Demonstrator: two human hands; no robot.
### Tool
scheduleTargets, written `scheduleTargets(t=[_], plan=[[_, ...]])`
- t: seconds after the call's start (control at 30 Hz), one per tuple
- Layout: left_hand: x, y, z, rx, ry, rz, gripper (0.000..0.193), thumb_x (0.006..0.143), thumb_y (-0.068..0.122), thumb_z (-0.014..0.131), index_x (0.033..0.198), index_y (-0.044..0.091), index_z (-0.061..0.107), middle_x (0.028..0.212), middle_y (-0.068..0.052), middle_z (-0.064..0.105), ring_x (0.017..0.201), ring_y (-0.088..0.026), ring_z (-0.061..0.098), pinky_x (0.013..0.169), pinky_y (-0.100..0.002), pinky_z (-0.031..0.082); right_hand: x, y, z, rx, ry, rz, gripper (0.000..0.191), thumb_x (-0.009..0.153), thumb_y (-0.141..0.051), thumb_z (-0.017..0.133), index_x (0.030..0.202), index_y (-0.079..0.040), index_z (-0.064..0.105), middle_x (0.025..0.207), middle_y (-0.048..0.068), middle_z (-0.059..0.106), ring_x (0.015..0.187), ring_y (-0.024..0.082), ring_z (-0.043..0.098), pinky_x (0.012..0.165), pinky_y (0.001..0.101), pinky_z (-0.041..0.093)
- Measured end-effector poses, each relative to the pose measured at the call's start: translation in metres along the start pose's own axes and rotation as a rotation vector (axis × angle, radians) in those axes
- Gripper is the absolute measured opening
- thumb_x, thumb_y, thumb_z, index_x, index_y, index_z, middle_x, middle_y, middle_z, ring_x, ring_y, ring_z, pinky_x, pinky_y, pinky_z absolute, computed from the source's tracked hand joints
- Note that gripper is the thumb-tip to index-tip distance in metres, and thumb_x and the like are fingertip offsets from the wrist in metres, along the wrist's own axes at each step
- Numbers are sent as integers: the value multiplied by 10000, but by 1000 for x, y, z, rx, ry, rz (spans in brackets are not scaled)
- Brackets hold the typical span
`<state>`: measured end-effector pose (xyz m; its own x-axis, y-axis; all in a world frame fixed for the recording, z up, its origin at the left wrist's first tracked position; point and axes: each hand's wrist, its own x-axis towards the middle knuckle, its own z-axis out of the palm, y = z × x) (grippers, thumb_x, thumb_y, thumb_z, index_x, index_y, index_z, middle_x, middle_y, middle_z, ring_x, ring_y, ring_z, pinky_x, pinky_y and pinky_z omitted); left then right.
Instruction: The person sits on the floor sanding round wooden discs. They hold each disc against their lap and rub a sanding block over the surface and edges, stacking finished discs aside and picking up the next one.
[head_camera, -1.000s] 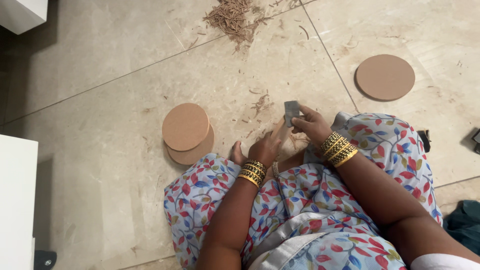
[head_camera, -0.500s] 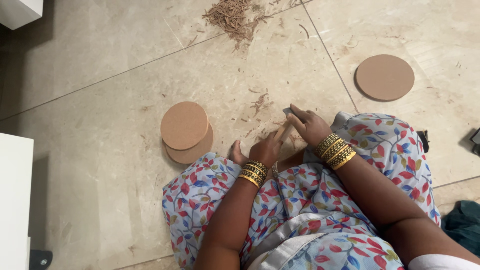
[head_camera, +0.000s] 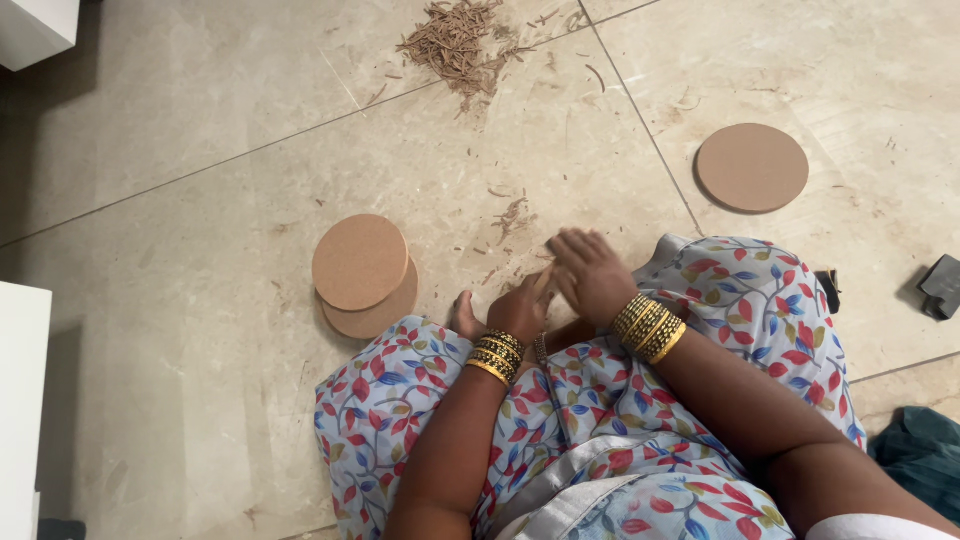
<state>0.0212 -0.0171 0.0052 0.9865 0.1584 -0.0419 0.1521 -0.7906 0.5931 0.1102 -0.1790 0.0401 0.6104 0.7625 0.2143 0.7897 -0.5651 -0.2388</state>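
I sit on a tiled floor in a floral dress, with gold bangles on both wrists. My left hand (head_camera: 518, 312) is curled around a small pale wooden piece (head_camera: 543, 284) just above my lap. My right hand (head_camera: 590, 272) lies over it, motion-blurred, with fingers stretched forward. The grey block it held earlier is hidden under the palm or fingers. A bare toe shows just left of my left hand.
Two round brown discs (head_camera: 360, 262) lie overlapped to the left, and a single disc (head_camera: 752, 167) lies at the upper right. Wood shavings (head_camera: 455, 40) are heaped at the top. A black object (head_camera: 942, 285) and dark cloth (head_camera: 925, 455) sit at the right, white furniture (head_camera: 20, 400) at the left.
My right hand has slid down and left over my left hand. The grey block seen a second ago is no longer visible.
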Motion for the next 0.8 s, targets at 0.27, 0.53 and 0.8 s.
scheduleTargets(t=[0.27,0.53,0.8], plan=[[3,-7,9,25,43,-12,493,961,375,612,1367,98,567,960,-205,745,860,-402,725,757,-515,564,-2,17,16,-228,73,129,655,942,-22,469,1537,-296,454,1587,-20,481,1497,253,382,1255,557,123],[7,-13,15,21,94,-48,530,967,406,621,1358,53,562,1007,-249,730,913,-423,712,798,-517,561,-1,17,15,103,60,267,508,1066,-102,479,1551,-253,502,1511,19,585,1530,252,406,1333,514,99],[7,-17,14,-9,113,-62,526,962,411,618,1343,51,570,999,-261,726,912,-442,703,793,-533,551,-1,6,15,-154,132,138,596,889,-114,568,1450,-312,540,1506,-43,544,1488,296,350,1218,610,16]])
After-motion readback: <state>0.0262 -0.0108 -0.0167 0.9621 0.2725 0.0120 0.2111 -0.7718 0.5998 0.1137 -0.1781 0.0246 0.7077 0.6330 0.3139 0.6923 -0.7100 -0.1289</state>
